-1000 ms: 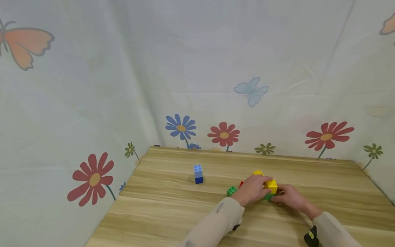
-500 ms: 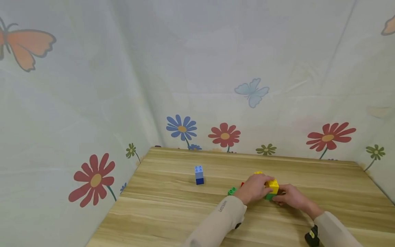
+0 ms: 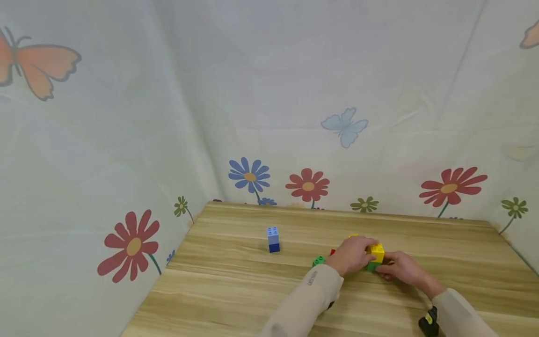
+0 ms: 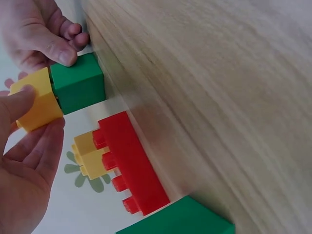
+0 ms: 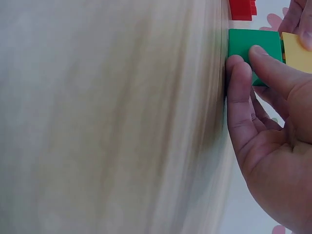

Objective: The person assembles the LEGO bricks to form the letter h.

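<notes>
My left hand (image 3: 353,254) pinches a yellow toy brick (image 4: 41,102) between thumb and fingers. Directly below it stands a green brick (image 4: 78,83), upright on the table, with a narrow gap and a bit of stud showing between the two in the left wrist view. The green brick is gripped low by the thumb and fingers of my right hand (image 3: 404,269), which comes in from the right. In the right wrist view its thumb lies across the face of the green brick (image 5: 241,41). My left hand partly hides the stack in the head view.
Left of the hands lie a long red brick (image 4: 134,163) and another green brick (image 3: 318,260). Another yellow brick (image 4: 92,151) shows behind the red one. Farther left stands a light-blue-on-dark-blue stack (image 3: 273,239). A flowered cloth (image 3: 269,93) hangs behind the wooden table (image 3: 219,281).
Both hands and the yellow-and-green stack have shifted slightly right, partly along with a small drift of the whole view. The holds on the bricks look the same.
</notes>
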Demonstrator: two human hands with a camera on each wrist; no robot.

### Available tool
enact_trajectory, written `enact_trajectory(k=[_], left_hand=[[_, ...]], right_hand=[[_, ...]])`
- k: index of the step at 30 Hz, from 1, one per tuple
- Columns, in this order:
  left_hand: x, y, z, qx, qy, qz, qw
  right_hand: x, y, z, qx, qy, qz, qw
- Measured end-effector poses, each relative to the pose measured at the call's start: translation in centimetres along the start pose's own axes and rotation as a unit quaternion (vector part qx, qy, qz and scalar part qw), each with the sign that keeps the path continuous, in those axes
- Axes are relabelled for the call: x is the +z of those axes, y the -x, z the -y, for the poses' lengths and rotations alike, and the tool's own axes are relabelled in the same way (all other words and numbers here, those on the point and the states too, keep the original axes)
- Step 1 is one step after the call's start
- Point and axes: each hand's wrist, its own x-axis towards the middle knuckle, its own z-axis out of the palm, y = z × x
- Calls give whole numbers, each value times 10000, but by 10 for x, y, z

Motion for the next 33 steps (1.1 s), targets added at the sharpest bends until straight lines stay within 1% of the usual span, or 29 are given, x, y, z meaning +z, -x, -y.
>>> enact_trajectory(k=[4, 11, 17, 23, 29, 33], left_hand=[[1, -3, -4, 0, -188, 6, 9998], [3, -5, -5, -36, -94, -40, 9999], [8, -10, -8, -192, -65, -68, 9998], [11, -13, -11, -220, -194, -186, 9994], [13, -13, -12, -176, -337, -307, 9988], [15, -13, -12, -186, -264, -299, 9990]], right_hand=[[-2, 0, -2, -101, 73, -43, 9999], [-4, 1, -4, -109, 117, -97, 9998], [-6, 2, -4, -64, 150, -216, 9996], [-7, 3, -5, 99, 7, -268, 9996], [-6, 1, -6, 324, 86, -401, 9986], [-6, 0, -4, 438, 81, -461, 9979]])
